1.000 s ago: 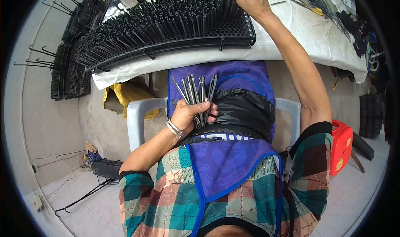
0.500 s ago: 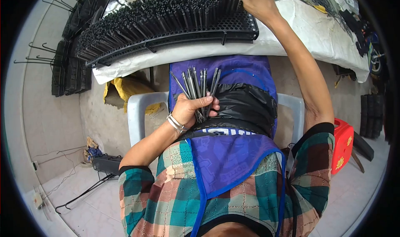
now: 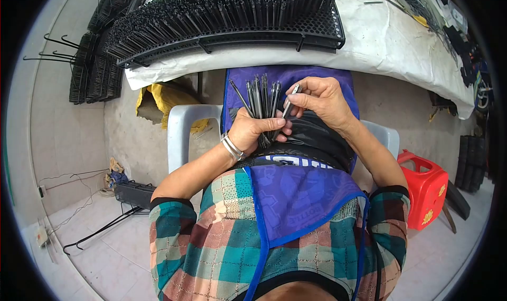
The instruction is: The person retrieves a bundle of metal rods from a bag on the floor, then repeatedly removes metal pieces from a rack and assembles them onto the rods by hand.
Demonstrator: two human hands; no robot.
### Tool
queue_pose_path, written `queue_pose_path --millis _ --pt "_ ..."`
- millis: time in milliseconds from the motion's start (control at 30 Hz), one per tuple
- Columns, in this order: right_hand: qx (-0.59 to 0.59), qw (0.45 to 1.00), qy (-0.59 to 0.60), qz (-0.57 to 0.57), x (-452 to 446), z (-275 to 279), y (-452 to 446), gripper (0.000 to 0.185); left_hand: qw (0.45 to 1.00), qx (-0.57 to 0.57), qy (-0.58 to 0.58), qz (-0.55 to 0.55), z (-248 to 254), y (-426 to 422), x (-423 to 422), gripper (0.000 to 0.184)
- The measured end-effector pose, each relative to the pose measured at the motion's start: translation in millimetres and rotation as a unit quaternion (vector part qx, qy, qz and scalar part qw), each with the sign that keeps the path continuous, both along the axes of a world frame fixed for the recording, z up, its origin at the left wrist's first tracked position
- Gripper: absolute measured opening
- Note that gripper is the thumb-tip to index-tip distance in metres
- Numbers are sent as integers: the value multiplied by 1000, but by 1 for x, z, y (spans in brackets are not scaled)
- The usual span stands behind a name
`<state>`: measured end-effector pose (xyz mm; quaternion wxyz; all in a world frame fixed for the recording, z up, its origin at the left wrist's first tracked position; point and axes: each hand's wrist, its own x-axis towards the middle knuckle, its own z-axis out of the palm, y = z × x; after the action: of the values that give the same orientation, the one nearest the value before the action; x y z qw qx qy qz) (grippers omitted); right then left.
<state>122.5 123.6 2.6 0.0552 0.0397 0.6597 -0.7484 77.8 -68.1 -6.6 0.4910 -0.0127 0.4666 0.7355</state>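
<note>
My left hand (image 3: 254, 131) is closed round a bundle of thin black rods (image 3: 259, 103), which fan upward above my lap. Between the thumb and fingers of my right hand (image 3: 325, 103) is one short dark rod (image 3: 291, 101), tilted, its lower end beside the left fingertips. Whether that end touches the bundle, I cannot tell. On the table in front stands a perforated black rack (image 3: 317, 32), packed with many similar upright rods (image 3: 227, 10). What the rods are exactly does not show.
A white-covered table (image 3: 380, 52) spans the front, with loose thin rods (image 3: 401, 2) at its far right. Black racks with hooks (image 3: 97, 68) hang at the left wall. A red stool (image 3: 428, 190) stands right; the chair's armrest (image 3: 179, 126) is left.
My right hand has come back from the rack's right end to beside my left hand, now with a rod in its fingers. The left hand still grips the bundle.
</note>
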Motion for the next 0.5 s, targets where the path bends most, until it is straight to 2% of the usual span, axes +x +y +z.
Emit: queue_pose_path --millis 400,500 --pt "6 998 23 -60 2 -8 -13 12 996 -24 67 -53 4 2 2 15" --pt "8 998 17 -60 4 -7 -11 10 998 2 49 -25 6 3 3 17"
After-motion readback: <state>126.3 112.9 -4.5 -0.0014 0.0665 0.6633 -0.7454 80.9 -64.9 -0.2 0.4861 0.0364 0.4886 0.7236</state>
